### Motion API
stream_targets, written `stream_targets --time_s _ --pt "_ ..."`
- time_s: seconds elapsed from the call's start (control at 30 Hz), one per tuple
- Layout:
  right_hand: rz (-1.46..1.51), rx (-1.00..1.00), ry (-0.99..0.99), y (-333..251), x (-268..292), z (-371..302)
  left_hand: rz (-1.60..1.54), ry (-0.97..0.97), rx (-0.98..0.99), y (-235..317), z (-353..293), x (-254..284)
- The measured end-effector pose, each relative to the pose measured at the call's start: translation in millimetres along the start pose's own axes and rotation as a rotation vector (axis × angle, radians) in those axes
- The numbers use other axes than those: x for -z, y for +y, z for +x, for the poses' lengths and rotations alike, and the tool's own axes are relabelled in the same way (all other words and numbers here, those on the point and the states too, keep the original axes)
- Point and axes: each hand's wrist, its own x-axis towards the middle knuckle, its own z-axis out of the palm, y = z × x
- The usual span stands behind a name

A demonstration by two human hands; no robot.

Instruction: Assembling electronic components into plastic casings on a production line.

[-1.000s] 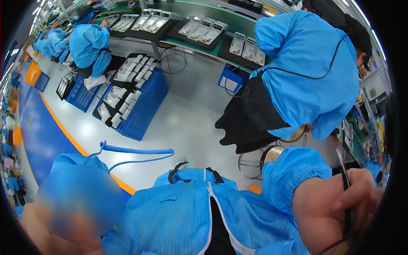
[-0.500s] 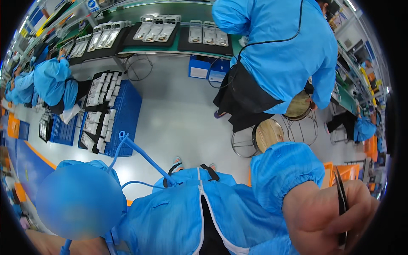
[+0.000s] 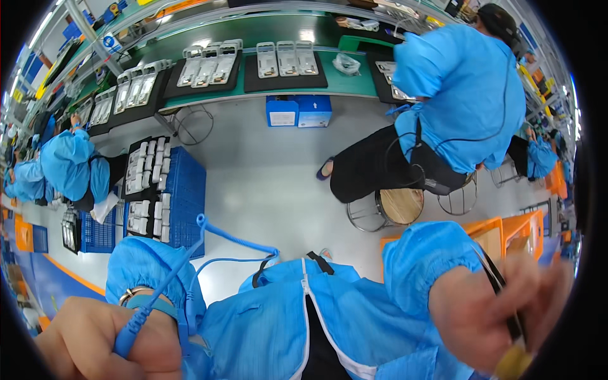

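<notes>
My right hand [image 3: 497,310] is closed around dark tweezers [image 3: 493,271] and is smeared by motion. The slim points of the tweezers reach up past the fingers, and a blurred yellow patch shows below the hand. At lower left is my left hand [image 3: 95,335], bent, its fingertips cut off by the picture's edge, so I cannot tell what it holds. Round that wrist sits a blue wrist strap [image 3: 152,304] beside a metal-coloured band. A coiled blue cord [image 3: 237,242] loops from the strap area toward the front of my blue smock [image 3: 259,329].
Ahead runs a green workbench [image 3: 351,82] bearing black mats of pale phone-like frames [image 3: 286,60]. A co-worker [image 3: 456,95] sits on a stool to the right, beside a wooden-topped stool [image 3: 402,206]. Blue crates [image 3: 185,190] stand left; orange bins [image 3: 522,234] stand right.
My left hand and wrist strap have come into sight where a blurred blue round shape was. The tweezers have tilted in my right hand. The co-worker appears farther right, with the wooden stool-top more visible.
</notes>
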Motion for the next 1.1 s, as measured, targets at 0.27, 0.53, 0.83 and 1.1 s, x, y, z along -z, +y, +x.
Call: stream_targets --time_s 0.27,0.53,0.83,1.1 --pt "-0.113 -0.17 0.074 21 31 -35 -0.15 0.016 0.101 -49 -14 -5" --pt "-0.465 -0.792 0.346 37 172 -144 -0.302 0.277 0.568 -180 -117 -72" --pt "-1.047 -2.086 0.605 75 478 -494 0.096 -0.679 1.868 -344 -459 -181" --pt "-1.708 -1.986 0.034 102 723 -623 0.153 -1.165 1.968 -463 -709 -323"
